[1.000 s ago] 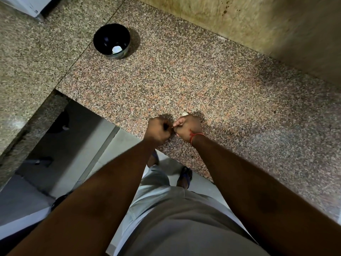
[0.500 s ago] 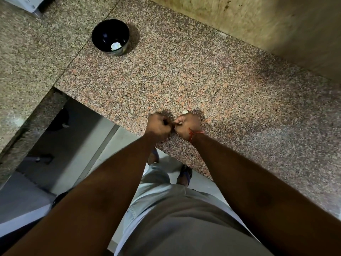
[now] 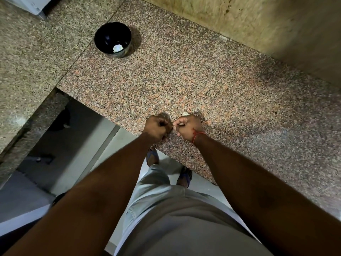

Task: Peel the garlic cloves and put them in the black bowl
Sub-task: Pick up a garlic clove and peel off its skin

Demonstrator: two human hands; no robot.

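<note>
My left hand (image 3: 156, 127) and my right hand (image 3: 187, 127) meet knuckle to knuckle over the front edge of the granite counter (image 3: 212, 85). Both have curled fingers that pinch something small between them, most likely a garlic clove; it is almost wholly hidden. A pale garlic piece (image 3: 185, 113) shows on the counter just beyond my right hand. The black bowl (image 3: 113, 40) stands far off at the upper left with one white peeled clove (image 3: 118, 48) inside it.
A tan stone wall (image 3: 258, 24) backs the counter. A second greyer counter slab (image 3: 27, 58) runs at the left, with a white appliance corner (image 3: 31, 5) at the top left. Below the counter edge are floor tiles and my feet.
Both hands stay together at the same spot, with small finger movements. The camera has shifted slightly, so the bowl sits a little differently in view.
</note>
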